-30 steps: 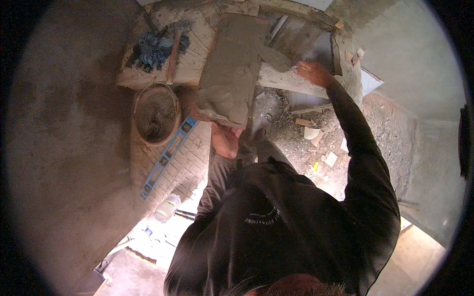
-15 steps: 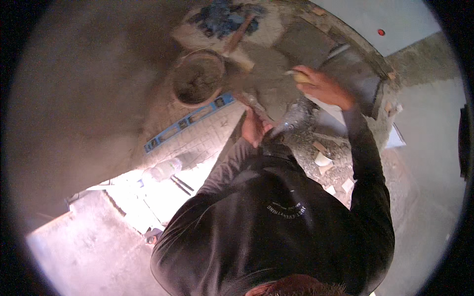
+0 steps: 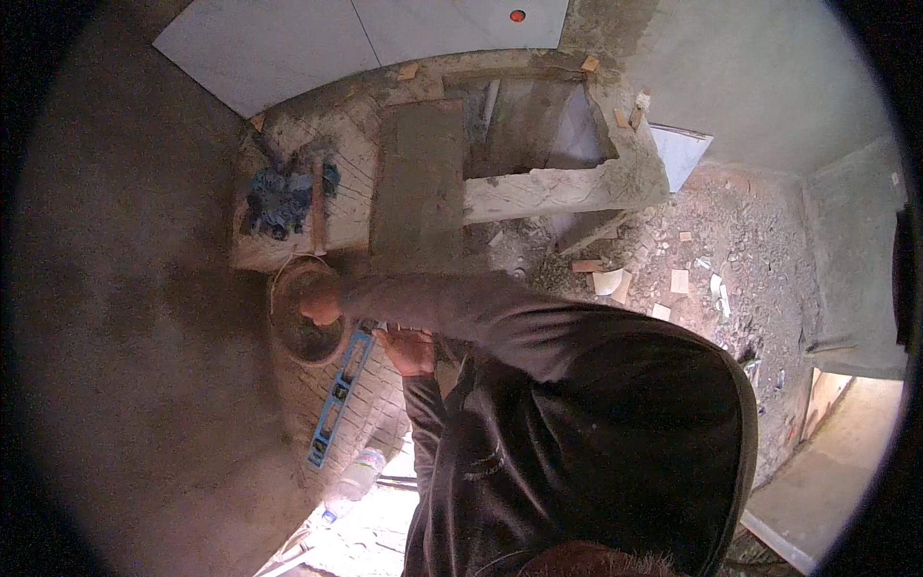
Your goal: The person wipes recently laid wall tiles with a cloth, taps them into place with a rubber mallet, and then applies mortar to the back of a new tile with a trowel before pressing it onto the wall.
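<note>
My right hand (image 3: 319,304) reaches across my body into a round bucket (image 3: 285,338) with grey mortar in it. Its fingers are curled, and I cannot make out what they hold. My left hand (image 3: 410,351) rests lower, at the upper end of a blue spirit level (image 3: 336,399) that lies on a ridged, mortar-combed surface (image 3: 370,413). Whether it grips anything is unclear. Just beyond the hands lies a rectangular slab coated with grey mortar (image 3: 418,183).
A blue cloth (image 3: 279,197) and a wooden handle (image 3: 315,207) lie on the block beyond the bucket. A rough concrete ledge (image 3: 548,192) runs right. Rubble and tile scraps (image 3: 673,279) cover the floor at right. Large pale tiles (image 3: 317,38) at top. A plastic bottle (image 3: 354,478) lies below the level.
My right hand has swung from the ledge at upper right over to the bucket on the left. The view has turned, and the left hand now sits by the level.
</note>
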